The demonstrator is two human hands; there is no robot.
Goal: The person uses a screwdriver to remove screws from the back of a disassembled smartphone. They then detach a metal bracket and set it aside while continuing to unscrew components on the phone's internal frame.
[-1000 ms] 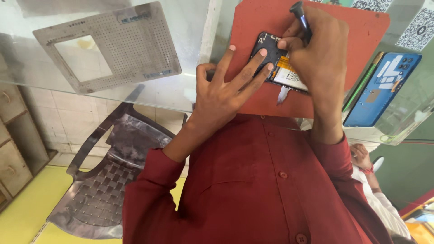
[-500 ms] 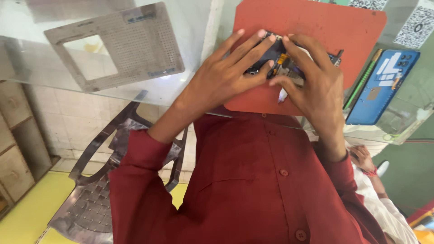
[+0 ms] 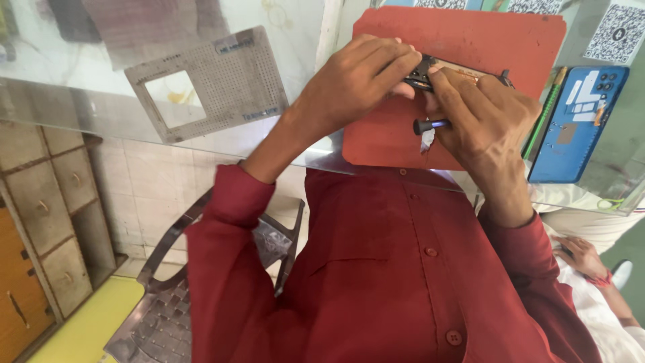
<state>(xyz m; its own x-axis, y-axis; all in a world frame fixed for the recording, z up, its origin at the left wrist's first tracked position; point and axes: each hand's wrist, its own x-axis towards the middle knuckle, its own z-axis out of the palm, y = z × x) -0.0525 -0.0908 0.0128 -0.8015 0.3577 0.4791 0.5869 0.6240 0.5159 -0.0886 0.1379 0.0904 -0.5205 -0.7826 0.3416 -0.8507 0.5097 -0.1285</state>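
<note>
While both hands work over the red mat (image 3: 470,40) on the glass desk (image 3: 80,101), left hand (image 3: 353,77) pinches the phone (image 3: 422,72); right hand (image 3: 487,111) closed on a screwdriver (image 3: 430,124), fingertips on phone.

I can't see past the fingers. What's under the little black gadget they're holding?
The red mat lies under the small black device, on the glass table. Both hands cover the spot directly beneath.
</note>
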